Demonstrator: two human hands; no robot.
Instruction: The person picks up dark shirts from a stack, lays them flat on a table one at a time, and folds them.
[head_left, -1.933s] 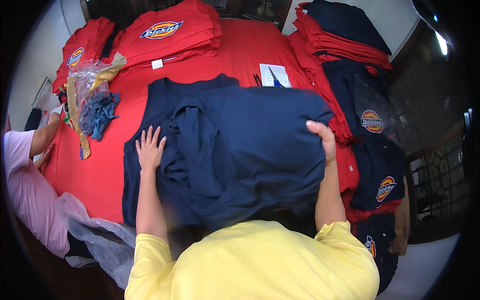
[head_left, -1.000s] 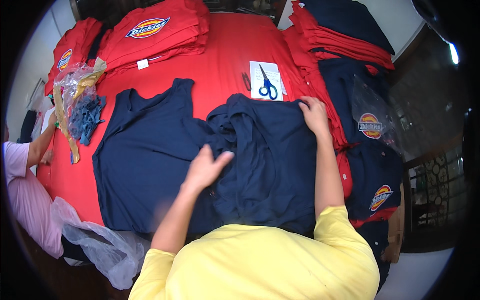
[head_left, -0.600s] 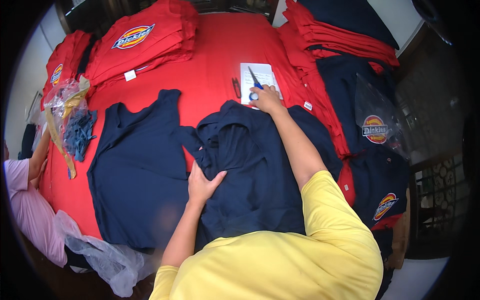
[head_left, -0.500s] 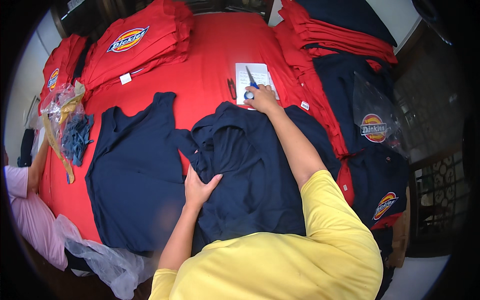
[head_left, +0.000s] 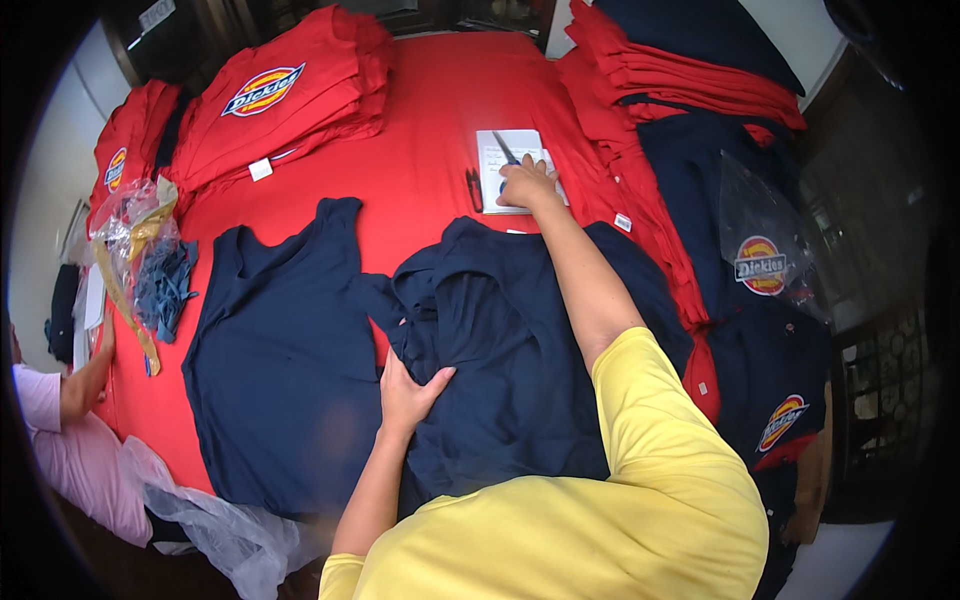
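Observation:
A crumpled navy garment [head_left: 540,340] with a round opening lies in front of me. My left hand [head_left: 408,392] grips its left side, thumb on top and the other fingers partly hidden in the cloth. Beyond it, my right hand [head_left: 530,183] rests with spread fingers over the handles of blue-handled scissors [head_left: 505,147], whose blades point away from me. The scissors lie on a white written notepad [head_left: 491,178]. Dark thread snips [head_left: 474,188] lie just left of the pad. A flat navy sleeveless top [head_left: 285,370] is spread to the left.
Red shirts [head_left: 280,110] are piled at the far left, red and navy garments [head_left: 690,85] along the right. Clear bags with cloth scraps [head_left: 165,280] lie left, a clear plastic sheet [head_left: 220,530] at the near left edge. Another person's arm [head_left: 88,385] reaches in at left.
My right hand has shifted further over the scissors' handles, covering more of them. My left hand keeps its hold on the navy garment. The whole view has shifted slightly.

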